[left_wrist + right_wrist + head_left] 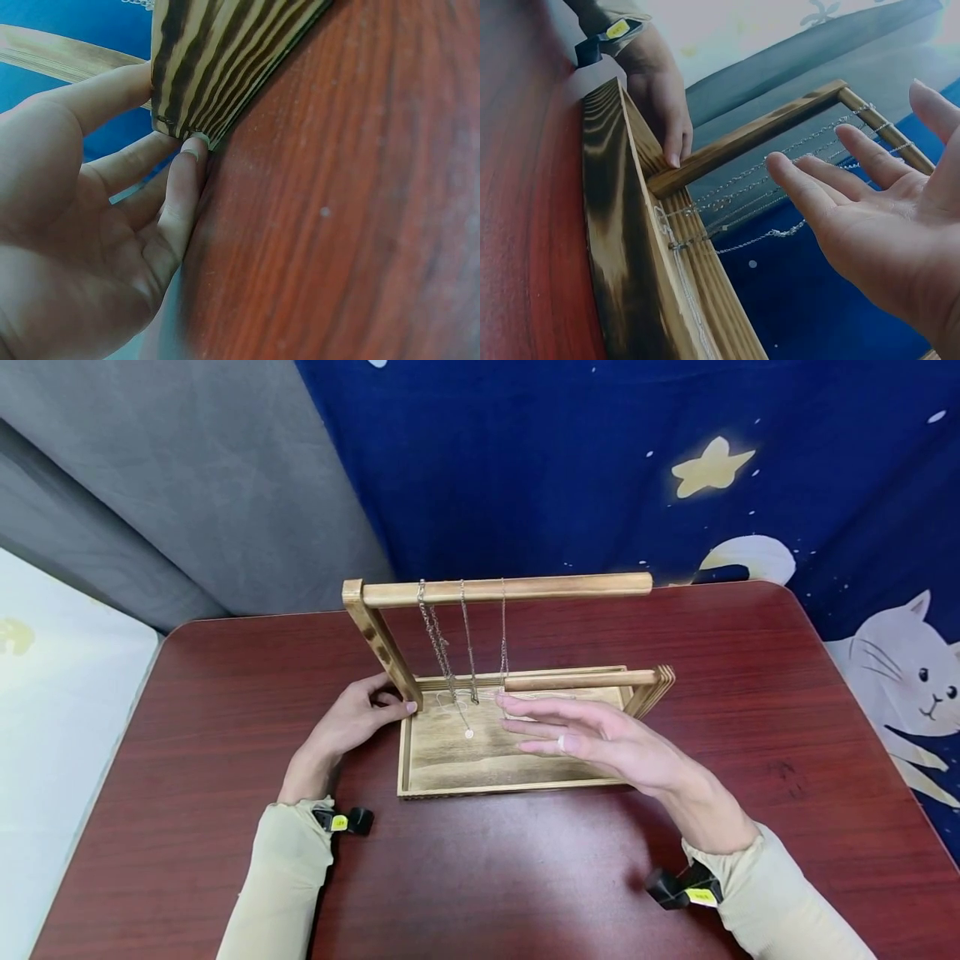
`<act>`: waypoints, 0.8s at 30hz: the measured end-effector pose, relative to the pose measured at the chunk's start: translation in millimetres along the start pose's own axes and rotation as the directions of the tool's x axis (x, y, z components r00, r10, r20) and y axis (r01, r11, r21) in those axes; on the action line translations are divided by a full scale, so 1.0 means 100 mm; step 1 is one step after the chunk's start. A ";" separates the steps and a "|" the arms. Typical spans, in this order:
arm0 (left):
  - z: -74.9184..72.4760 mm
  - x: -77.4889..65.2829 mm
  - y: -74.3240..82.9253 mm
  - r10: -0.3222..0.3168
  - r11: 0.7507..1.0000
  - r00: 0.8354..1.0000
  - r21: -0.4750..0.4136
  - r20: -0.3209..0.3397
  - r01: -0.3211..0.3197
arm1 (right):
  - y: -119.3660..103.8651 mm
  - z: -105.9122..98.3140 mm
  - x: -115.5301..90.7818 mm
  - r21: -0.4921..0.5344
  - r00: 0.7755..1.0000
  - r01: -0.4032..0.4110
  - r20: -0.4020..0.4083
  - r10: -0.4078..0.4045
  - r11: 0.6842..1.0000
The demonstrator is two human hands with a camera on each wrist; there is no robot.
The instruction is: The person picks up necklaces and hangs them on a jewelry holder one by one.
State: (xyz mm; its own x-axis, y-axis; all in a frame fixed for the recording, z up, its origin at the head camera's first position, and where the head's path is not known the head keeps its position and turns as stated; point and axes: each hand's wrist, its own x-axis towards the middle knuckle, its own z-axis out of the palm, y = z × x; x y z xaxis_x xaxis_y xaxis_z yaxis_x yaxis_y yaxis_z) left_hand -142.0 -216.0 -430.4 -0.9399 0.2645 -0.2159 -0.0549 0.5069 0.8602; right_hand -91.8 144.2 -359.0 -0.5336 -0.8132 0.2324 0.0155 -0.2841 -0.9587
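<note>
A wooden jewelry stand (442, 770) with a shallow tray base sits on the table. My left hand (348, 718) grips the tray's left end beside the tall post (386, 647), thumb on the rim; the left wrist view shows its fingers against the striped wooden side (225, 60). Several thin chain necklaces (435, 635) hang from the left half of the upper bar (577, 586), and a small round pendant (469, 734) dangles over the tray. Holding nothing, my right hand (600, 735) hovers over the tray's right side, fingers stretched toward the chains (761, 180).
A shorter, lower bar (585, 680) on a right-hand post (654, 689) belongs to the same stand. Behind the dark red table (247, 677) hang a grey curtain (202, 485) and a blue one (510, 468) with stars and a cat.
</note>
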 end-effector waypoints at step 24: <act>0.00 0.00 0.01 -0.008 1.000 1.000 -0.015 0.003 0.008 | 0.03 -0.13 -0.26 0.003 0.999 -0.009 -0.038 0.009 1.000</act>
State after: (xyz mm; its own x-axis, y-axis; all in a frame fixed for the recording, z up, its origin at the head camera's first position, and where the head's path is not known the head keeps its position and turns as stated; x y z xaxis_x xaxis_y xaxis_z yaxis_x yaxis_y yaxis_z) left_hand -142.2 -215.4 -429.9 -0.9385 0.2630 -0.2237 -0.0670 0.4968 0.8653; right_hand -89.3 170.8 -370.2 -0.5650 -0.7959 0.2175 0.0227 -0.2785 -0.9602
